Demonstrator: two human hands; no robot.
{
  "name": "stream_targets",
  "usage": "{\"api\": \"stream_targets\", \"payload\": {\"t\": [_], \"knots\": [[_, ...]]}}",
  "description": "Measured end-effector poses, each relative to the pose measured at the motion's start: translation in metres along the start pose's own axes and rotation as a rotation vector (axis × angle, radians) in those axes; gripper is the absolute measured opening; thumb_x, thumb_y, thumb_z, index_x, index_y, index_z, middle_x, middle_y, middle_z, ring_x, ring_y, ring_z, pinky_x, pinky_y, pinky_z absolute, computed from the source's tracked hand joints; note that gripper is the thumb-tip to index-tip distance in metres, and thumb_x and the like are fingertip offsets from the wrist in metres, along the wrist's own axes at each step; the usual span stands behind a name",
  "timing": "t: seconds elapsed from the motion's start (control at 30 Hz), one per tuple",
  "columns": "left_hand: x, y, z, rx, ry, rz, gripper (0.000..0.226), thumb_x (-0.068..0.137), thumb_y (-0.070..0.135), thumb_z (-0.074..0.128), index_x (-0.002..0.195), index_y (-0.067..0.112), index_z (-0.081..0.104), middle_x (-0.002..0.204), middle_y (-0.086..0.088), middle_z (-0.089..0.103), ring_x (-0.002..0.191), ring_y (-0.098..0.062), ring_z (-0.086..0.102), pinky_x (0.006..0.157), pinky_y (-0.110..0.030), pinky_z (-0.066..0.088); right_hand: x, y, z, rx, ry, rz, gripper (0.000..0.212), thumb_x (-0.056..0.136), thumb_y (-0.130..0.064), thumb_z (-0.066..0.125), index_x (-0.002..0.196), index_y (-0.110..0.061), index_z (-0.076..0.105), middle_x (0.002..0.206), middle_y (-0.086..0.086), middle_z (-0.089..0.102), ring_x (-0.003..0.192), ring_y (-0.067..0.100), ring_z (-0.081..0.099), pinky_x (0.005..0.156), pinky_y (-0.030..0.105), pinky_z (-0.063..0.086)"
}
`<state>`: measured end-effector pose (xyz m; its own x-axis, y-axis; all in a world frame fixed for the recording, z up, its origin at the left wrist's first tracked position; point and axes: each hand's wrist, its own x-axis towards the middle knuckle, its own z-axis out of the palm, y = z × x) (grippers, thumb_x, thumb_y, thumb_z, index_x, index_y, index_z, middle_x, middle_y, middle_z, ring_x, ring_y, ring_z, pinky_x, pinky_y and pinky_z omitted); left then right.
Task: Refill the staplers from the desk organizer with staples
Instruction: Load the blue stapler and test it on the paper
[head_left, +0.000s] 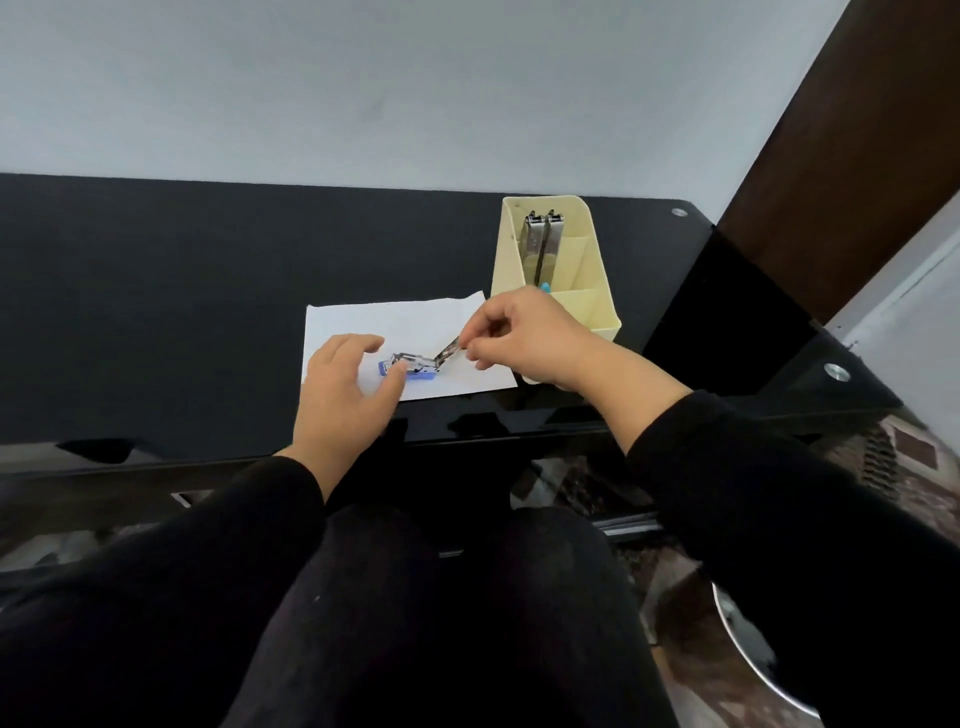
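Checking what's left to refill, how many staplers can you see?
2: an open stapler on the paper, a metal stapler standing in the organizer, which may hide more.

Black long sleeves (208, 545), black trousers (389, 623)

A white sheet of paper (363, 322) lies on the black desk (156, 312) below a pale grey wall (363, 88).
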<state>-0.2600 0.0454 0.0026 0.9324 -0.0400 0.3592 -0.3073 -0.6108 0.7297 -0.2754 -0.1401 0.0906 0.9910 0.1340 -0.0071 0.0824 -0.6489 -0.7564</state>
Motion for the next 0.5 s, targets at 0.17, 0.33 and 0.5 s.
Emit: {"api": "stream_targets", "payload": {"t": [0.17, 0.33, 0.5], "knots": [[-0.005, 0.022, -0.006, 0.046, 0.033, 0.132, 0.031, 0.083, 0.015, 0.061, 0.113, 0.008, 0.057, 0.116, -0.005, 0.056, 0.112, -0.017, 0.044, 0.093, -0.021, 0.028, -0.042, 0.006, -0.033, 0.052, 0.067, 0.006, 0.021, 0.079, -0.001, 0.063, 0.070, -0.019, 0.066, 0.077, 0.001, 0.065, 0.063, 0.007, 0.066, 0.082, 0.030, 0.054], [-0.018, 0.069, 0.003, -0.021, -0.003, 0.289, 0.030, 0.080, 0.002, 0.060, 0.110, 0.005, 0.058, 0.112, -0.010, 0.056, 0.107, -0.025, 0.050, 0.093, -0.033, 0.038, -0.091, 0.012, -0.061, 0.171, 0.157, 0.021, 0.015, 0.078, 0.009, 0.062, 0.078, -0.005, 0.067, 0.087, 0.001, 0.061, 0.061, 0.010, 0.062, 0.077, 0.026, 0.056], [-0.044, 0.118, 0.028, -0.190, -0.165, 0.410, 0.029, 0.080, 0.006, 0.058, 0.108, 0.011, 0.057, 0.104, 0.003, 0.052, 0.102, -0.008, 0.047, 0.089, -0.021, 0.038, -0.145, 0.021, -0.085, 0.185, 0.232, 0.092, 0.008, 0.078, 0.005, 0.064, 0.085, 0.002, 0.067, 0.074, 0.011, 0.066, 0.059, 0.007, 0.063, 0.068, 0.017, 0.054]]}}
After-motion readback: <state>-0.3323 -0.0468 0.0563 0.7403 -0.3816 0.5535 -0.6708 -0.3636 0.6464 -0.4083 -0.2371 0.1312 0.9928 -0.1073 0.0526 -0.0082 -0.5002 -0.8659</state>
